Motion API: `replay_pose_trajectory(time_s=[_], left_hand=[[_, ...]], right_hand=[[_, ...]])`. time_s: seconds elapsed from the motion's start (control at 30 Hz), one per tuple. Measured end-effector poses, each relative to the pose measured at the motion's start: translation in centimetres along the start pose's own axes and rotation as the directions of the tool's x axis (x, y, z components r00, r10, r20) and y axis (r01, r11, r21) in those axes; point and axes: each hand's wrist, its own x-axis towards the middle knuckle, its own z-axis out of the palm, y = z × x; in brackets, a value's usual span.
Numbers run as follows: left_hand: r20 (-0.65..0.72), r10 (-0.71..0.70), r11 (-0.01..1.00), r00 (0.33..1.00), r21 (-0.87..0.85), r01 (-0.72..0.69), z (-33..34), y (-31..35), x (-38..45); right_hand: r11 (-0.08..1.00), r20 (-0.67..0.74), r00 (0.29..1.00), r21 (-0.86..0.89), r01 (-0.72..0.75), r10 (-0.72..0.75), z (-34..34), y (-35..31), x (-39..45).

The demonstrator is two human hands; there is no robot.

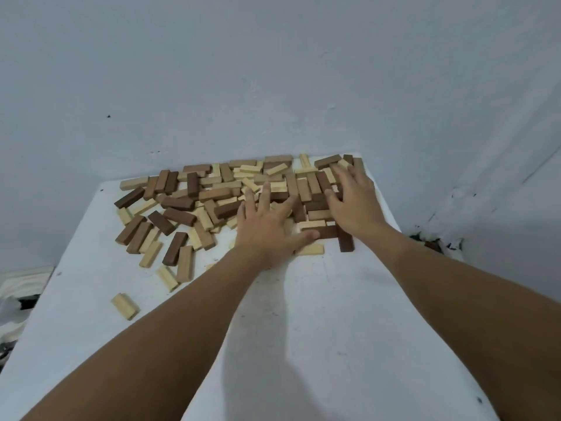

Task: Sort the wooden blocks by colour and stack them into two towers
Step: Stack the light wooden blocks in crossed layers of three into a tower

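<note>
On a white table [303, 329] pushed against a pale wall [273, 71], the wooden blocks [194, 192] lie in one mixed heap along the far edge, dark brown, mid brown and pale pieces jumbled over one another, with no tower begun and no colour set apart. The left hand [264, 226] lies flat on the middle of the heap, its fingers spread and nearly straight, pressing or resting on blocks and gripping none. The right hand [352, 202] lies the same way on the right end of the heap, fingers splayed over dark and pale pieces near the table's far right corner, with nothing held. A single pale block [125, 305] sits well apart from the rest, near the left edge of the table, and a few others trail toward it. The main risk is at the edges: the heap reaches right up to the far edge and the right corner, so a broad sweep or rake with flat hands could push pieces off the back or side. Sorting may also go wrong because the browns come in more than one shade, which could leave mid-brown pieces assigned inconsistently between the two towers. Blocks lying on top of one another may slide when those below are pulled. No container, tray or box is in view; everything rests directly on the table.
</note>
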Motion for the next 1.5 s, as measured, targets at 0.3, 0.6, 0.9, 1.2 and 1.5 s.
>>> replay_pose_trajectory(time_s=[0.3, 0.6, 0.9, 1.2, 1.5], left_hand=[[-0.069, 0.113, 0.994, 0.991, 0.002, -0.113, 0.4, -3.0, 0.8], [-0.064, 0.14, 0.985, 0.988, -0.096, -0.146, -1.6, -4.5, 2.1], [-0.05, 0.028, 1.0, 0.998, -0.006, -0.028, -0.1, -5.1, 3.2], [-0.315, 0.097, 0.987, 0.944, -0.09, -0.132, 0.7, -5.6, 2.6], [-0.337, -0.026, 0.993, 0.941, -0.119, -0.016, 0.7, -5.5, 2.4]], right_hand=[[0.99, 0.087, 0.99, -0.093, -0.104, 0.113, 0.6, 3.1, 4.8], [0.999, 0.021, 1.0, 0.041, -0.015, 0.014, 2.2, 2.0, 5.2], [0.995, 0.029, 0.998, 0.089, 0.05, -0.053, 3.8, 0.9, 6.1], [0.908, -0.17, 0.964, 0.332, 0.254, -0.207, 2.4, -2.7, 6.4], [0.915, 0.083, 0.952, 0.31, 0.257, -0.296, 4.2, -6.3, 5.7]])
